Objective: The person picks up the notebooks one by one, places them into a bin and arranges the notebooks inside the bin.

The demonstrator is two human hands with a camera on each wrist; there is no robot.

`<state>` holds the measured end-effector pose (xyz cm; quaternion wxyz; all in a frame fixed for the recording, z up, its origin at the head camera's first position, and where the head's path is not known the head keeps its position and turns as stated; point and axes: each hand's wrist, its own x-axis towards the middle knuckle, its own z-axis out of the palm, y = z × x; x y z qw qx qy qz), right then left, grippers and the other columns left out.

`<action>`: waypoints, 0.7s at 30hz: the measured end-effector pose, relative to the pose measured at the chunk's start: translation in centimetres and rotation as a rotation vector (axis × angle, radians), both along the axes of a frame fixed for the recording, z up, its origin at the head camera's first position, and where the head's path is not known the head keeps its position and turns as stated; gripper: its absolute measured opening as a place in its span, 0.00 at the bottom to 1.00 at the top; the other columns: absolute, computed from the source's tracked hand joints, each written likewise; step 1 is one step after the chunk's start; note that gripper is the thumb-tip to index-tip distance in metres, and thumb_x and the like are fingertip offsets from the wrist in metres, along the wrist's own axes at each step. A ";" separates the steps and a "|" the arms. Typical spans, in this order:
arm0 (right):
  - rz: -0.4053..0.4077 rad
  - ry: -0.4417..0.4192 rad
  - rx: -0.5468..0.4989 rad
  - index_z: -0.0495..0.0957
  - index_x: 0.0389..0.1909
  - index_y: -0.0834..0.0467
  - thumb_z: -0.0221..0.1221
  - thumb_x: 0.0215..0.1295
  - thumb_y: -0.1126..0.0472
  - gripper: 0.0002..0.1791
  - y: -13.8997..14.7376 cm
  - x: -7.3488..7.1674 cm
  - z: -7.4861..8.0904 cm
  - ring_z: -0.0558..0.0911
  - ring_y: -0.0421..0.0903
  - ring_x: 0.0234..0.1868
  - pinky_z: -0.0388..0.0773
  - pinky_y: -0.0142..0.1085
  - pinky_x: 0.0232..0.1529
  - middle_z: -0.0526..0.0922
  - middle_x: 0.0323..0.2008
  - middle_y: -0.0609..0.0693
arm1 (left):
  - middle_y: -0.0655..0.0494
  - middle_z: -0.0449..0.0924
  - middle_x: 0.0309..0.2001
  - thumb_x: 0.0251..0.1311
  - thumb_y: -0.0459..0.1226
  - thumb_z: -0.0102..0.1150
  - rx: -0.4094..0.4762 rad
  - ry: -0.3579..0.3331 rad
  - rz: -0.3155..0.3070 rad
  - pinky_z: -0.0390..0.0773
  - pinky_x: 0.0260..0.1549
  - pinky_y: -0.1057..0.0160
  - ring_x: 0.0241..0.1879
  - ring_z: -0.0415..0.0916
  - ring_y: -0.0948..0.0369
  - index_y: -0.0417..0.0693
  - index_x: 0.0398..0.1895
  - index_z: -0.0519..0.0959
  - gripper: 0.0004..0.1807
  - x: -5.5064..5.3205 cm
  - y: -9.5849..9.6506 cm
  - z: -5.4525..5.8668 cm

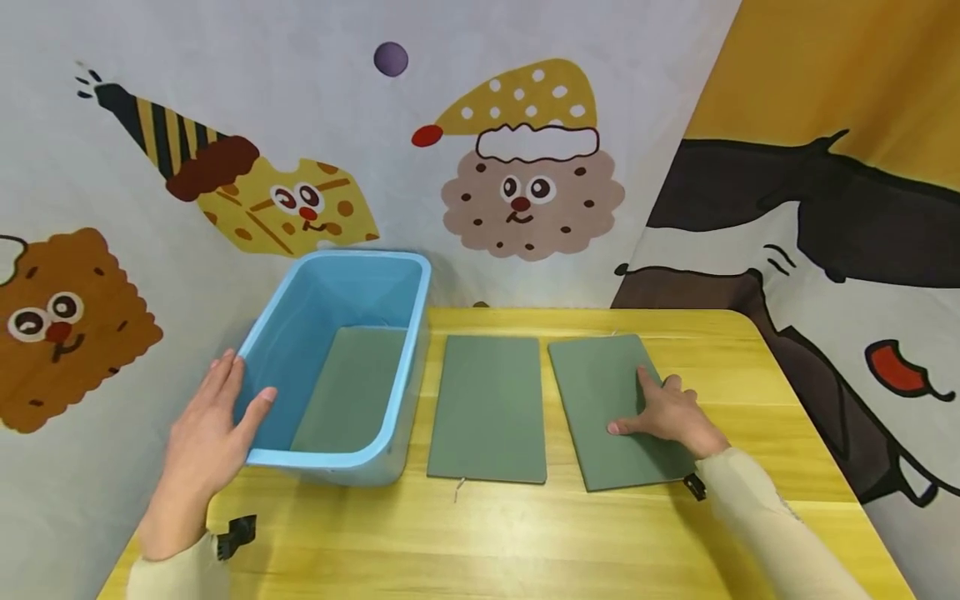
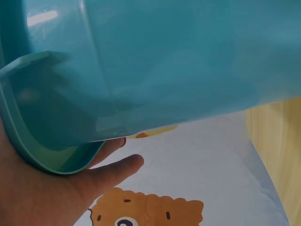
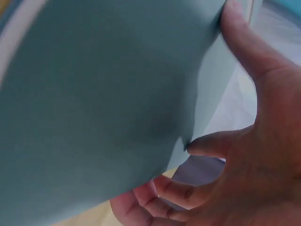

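A light blue plastic basin [image 1: 406, 400] stands on the left of the table. My left hand [image 1: 206, 425] rests on its near-left rim, thumb across the rim and the other fingers straight along the outside; the rim also meets this hand [image 2: 51, 197] in the left wrist view. Inside the basin lies a grey-green notebook [image 1: 348, 387]. A second grey-green notebook [image 1: 489, 408] lies flat beside the basin, a thin pale ribbon showing at its near edge. My right hand [image 1: 667, 412] touches a third, slightly turned notebook [image 1: 592, 408] with thumb and index finger on its cover, the other fingers by its right edge.
The yellow wood-grain table [image 1: 495, 542] has a rounded far-right corner. Behind it hangs a pale cloth [image 1: 337, 83] printed with cartoon biscuits and cheese. Another cartoon cloth [image 1: 825, 317] hangs on the right. Black straps show at both wrists.
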<state>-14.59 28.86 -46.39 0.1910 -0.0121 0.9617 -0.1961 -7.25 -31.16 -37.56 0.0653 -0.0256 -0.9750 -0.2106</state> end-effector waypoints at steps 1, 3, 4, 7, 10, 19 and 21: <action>0.001 -0.005 0.009 0.43 0.80 0.73 0.76 0.47 0.31 0.77 0.1 -0.1 -0.1 0.65 0.87 0.52 0.71 0.69 0.48 0.53 0.60 0.89 | 0.33 0.39 0.82 0.82 0.55 0.38 0.001 0.002 -0.001 0.49 0.66 0.23 0.81 0.36 0.37 0.29 0.81 0.46 0.43 0.0 0.0 0.0; 0.007 -0.015 0.018 0.43 0.80 0.73 0.76 0.46 0.30 0.78 0.2 -0.4 -0.2 0.65 0.87 0.51 0.71 0.70 0.48 0.51 0.60 0.89 | 0.33 0.39 0.82 0.82 0.55 0.39 0.002 -0.003 0.002 0.50 0.66 0.23 0.81 0.36 0.36 0.29 0.81 0.46 0.43 0.0 0.0 0.0; 0.006 -0.024 0.014 0.42 0.80 0.72 0.76 0.46 0.30 0.78 0.2 -0.5 -0.3 0.66 0.85 0.50 0.72 0.69 0.47 0.51 0.60 0.89 | 0.33 0.39 0.82 0.82 0.55 0.39 0.001 -0.005 0.004 0.50 0.66 0.23 0.80 0.36 0.36 0.30 0.81 0.45 0.43 0.0 -0.1 0.0; -0.002 -0.057 -0.003 0.38 0.81 0.71 0.75 0.48 0.29 0.79 0.6 -0.8 -0.4 0.70 0.78 0.46 0.74 0.66 0.47 0.52 0.58 0.89 | 0.34 0.38 0.82 0.82 0.54 0.39 0.004 -0.011 0.011 0.49 0.66 0.24 0.80 0.37 0.35 0.30 0.81 0.45 0.42 0.2 -0.4 0.0; -0.012 -0.088 -0.028 0.34 0.81 0.70 0.74 0.50 0.30 0.78 1.2 -1.0 -0.5 0.74 0.73 0.45 0.75 0.64 0.47 0.53 0.57 0.89 | 0.34 0.38 0.82 0.82 0.54 0.39 0.003 -0.013 0.017 0.49 0.66 0.24 0.80 0.38 0.34 0.30 0.81 0.45 0.42 0.4 -0.6 0.0; 0.020 -0.101 0.005 0.31 0.80 0.71 0.70 0.54 0.27 0.78 2.8 -0.9 -0.6 0.63 0.87 0.63 0.72 0.69 0.53 0.53 0.64 0.93 | 0.33 0.39 0.82 0.82 0.55 0.39 0.004 -0.018 0.005 0.49 0.68 0.25 0.79 0.41 0.32 0.30 0.81 0.45 0.43 0.1 0.0 -0.2; 0.027 -0.088 -0.007 0.30 0.80 0.72 0.69 0.55 0.27 0.77 3.2 -0.7 -0.8 0.66 0.85 0.62 0.74 0.67 0.52 0.54 0.65 0.92 | 0.33 0.40 0.82 0.82 0.55 0.40 0.001 -0.011 0.001 0.50 0.67 0.25 0.79 0.41 0.32 0.29 0.81 0.46 0.43 0.0 0.1 -0.2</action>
